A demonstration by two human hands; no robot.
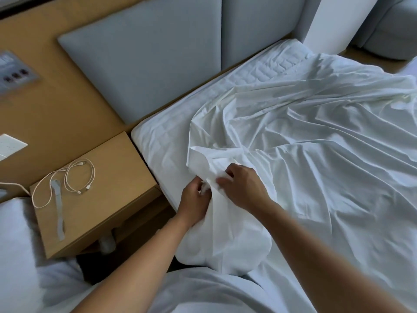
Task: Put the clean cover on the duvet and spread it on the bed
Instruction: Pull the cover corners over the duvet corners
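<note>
Fingers (198,184) of the left hand (193,198) are curled tight round a gathered fold of the white cover (316,136), and the right hand (242,188) pinches the same bunch from the other side, its fingertips (232,170) dug into the cloth, the two hands almost touching. They work at the side edge of the bed (158,136), close to its head corner, where one corner of the cover sticks up just beyond the knuckles. Below the hands a fuller, rounded bulk of white fabric hangs over that edge; whether it is the duvet inside the cover I cannot tell. The rest of the cover lies loose and heavily creased across the bed towards its far side, leaving a strip of quilted mattress bare along the head edge, against the grey padded headboard (140,64). Beside the bed's head corner stands a wooden bedside table (117,168), with a coiled white cable (84,163) and a grey strap (59,213) lying on its top. A white pillow (15,245) sits just beside the table's near side.
</note>
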